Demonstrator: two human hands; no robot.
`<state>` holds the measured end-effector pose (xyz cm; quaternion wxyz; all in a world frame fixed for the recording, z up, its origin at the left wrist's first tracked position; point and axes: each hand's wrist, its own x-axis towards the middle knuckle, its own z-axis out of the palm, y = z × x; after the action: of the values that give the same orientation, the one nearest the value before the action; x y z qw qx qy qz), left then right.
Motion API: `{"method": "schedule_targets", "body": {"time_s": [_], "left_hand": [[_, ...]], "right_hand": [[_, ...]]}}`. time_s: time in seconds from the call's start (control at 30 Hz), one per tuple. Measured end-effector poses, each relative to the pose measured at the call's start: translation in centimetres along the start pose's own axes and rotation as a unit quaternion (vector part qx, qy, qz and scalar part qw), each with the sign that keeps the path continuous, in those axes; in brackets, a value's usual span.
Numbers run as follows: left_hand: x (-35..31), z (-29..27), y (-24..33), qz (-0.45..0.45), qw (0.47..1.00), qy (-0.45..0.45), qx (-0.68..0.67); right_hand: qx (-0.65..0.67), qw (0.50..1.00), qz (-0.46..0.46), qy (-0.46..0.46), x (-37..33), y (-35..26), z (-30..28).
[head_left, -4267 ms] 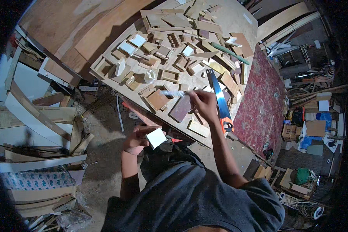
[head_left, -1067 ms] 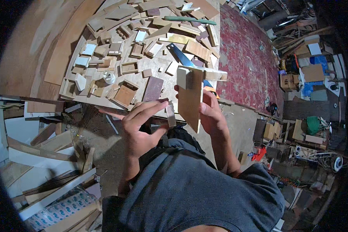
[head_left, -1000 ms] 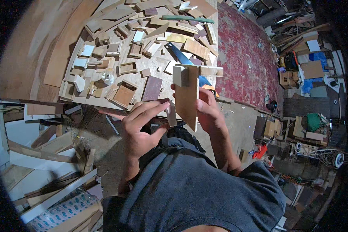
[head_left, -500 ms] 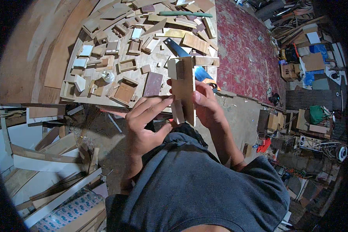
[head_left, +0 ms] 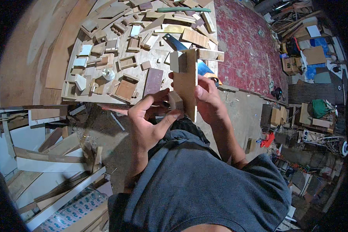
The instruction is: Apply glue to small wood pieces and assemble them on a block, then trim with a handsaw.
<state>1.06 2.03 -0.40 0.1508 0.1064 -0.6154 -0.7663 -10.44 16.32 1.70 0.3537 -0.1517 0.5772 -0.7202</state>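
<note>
Right hand [head_left: 209, 101] is closed round the edge of an upright wooden board [head_left: 186, 87], fingers wrapped behind it, thumb side toward the person. Left hand [head_left: 149, 118] is half open: thumb and forefinger pinch a small wooden block [head_left: 175, 101] and press it against the board's lower face, other fingers loosely curled. A second pale small block [head_left: 176, 61] already sits at the board's top left corner, and a short strip [head_left: 210, 55] sticks out to the right of the board's top; whether either is fixed I cannot tell. So, as a judgement: one piece looks placed up top, the lower block is being positioned, not visibly fastened yet; no glue or nail shows. The board is held in the air, above the person's lap and near the front edge of the low work panel [head_left: 85, 96], which lies on the floor beyond it. Just behind the board, on the panel: a blue handsaw [head_left: 173, 41] and a dark reddish flat piece [head_left: 153, 81]. Left of the board: a shallow square wooden tray [head_left: 125, 88], a small white round thing [head_left: 108, 74], many offcuts. Right of the board, a red patterned rug [head_left: 245, 46]. Below left of the board, stacked planks [head_left: 50, 154].
</note>
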Motion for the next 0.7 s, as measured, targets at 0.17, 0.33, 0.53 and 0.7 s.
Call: {"method": "schedule_targets", "body": {"time_s": [0.17, 0.33, 0.53, 0.7], "left_hand": [[0.0, -0.1, 0.2, 0.0, 1.0, -0.017, 0.015], [-0.2, -0.2, 0.1, -0.002, 1.0, -0.027, 0.002], [-0.5, -0.2, 0.2, -0.043, 0.998, -0.025, -0.025], [-0.8, -0.3, 0.7, -0.017, 0.999, -0.028, -0.001]], "right_hand": [[0.025, 0.999, -0.016, 0.021, -0.7, -0.1, 0.5], [0.043, 0.998, -0.023, 0.036, -1.1, 0.2, 0.9], [0.039, 0.998, -0.023, 0.033, -1.5, 0.5, 1.2], [0.042, 0.997, -0.055, 0.02, -1.6, 0.9, 1.2]]}}
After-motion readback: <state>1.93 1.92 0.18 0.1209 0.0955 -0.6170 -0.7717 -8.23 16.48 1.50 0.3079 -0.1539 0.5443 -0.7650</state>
